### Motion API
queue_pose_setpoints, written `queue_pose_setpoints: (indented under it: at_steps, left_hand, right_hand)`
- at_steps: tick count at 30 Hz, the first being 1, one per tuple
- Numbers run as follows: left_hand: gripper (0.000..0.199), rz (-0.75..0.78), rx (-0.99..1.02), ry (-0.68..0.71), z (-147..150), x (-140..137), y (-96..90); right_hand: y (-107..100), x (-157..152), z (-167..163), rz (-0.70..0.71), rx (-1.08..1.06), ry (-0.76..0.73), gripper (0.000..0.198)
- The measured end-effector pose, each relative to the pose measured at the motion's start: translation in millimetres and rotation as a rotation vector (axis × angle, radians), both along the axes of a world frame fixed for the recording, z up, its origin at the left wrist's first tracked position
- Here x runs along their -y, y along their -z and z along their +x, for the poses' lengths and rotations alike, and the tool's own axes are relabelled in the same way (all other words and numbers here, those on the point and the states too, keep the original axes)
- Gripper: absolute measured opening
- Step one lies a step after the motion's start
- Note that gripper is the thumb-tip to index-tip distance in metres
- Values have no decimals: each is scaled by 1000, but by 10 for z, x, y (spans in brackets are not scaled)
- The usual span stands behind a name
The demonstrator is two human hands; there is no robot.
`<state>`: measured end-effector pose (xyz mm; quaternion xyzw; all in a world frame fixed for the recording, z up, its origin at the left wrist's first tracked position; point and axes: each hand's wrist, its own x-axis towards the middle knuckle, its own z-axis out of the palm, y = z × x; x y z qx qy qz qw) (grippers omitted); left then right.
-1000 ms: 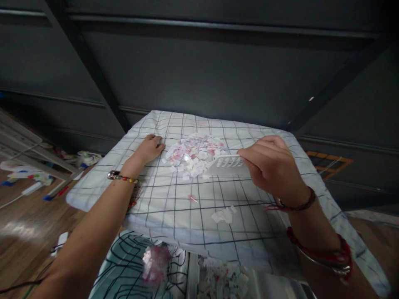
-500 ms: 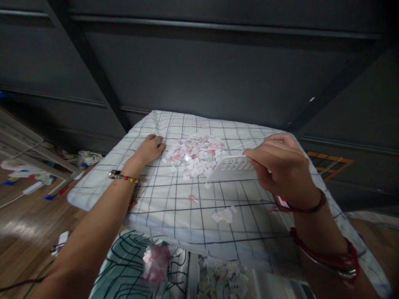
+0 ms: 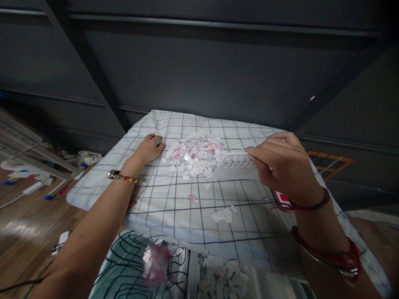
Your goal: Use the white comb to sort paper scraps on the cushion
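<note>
Though two hands [image 3: 151, 148] [image 3: 279, 164], one slotted panel [image 3: 232, 171]

One slotted board [image 3: 235, 167], one big heap [image 3: 196, 155]

One left hand [image 3: 151, 148] and one right hand [image 3: 276, 162] make two. There is one checked cloth [image 3: 177, 209]. The heap's paper bits are too many to count. There is one small cluster [image 3: 223, 214] of white scraps, their number unclear, one pink scrap [image 3: 192, 197], one pink bundle [image 3: 156, 263], one box [image 3: 193, 274] of uncountable bits, and one orange frame [image 3: 338, 171].
</note>
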<state>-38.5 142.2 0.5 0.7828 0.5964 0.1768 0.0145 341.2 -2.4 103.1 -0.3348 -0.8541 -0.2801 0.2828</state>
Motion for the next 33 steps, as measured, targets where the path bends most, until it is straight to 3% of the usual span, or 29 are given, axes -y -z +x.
queue_pose_setpoints:
  at_steps: [5,10,15,20,28,33]
  left_hand:
    - [47,-87,-36,-40,41,21,-49]
    - [50,-111,-60,-55,75,43,-86]
    - [49,-109,-35,-48,36,25,-46]
    - [46,-69,-12,-25,5,-8,3]
    - [49,-97,-2,-44,56,46,-62]
    - [49,-105,-2,-46,70,64,-89]
  right_hand:
    - [8,-10,15,19,15,19,23]
    - [-52,4,46,-55,56,-3,24]
    - [-117,45,106,-104,31,-79,23]
    - [-124,47,120,-80,27,-48,23]
    - [-148,105,-98,-162,72,-144,24]
    - [-168,104,-13,-137,13,-150,21]
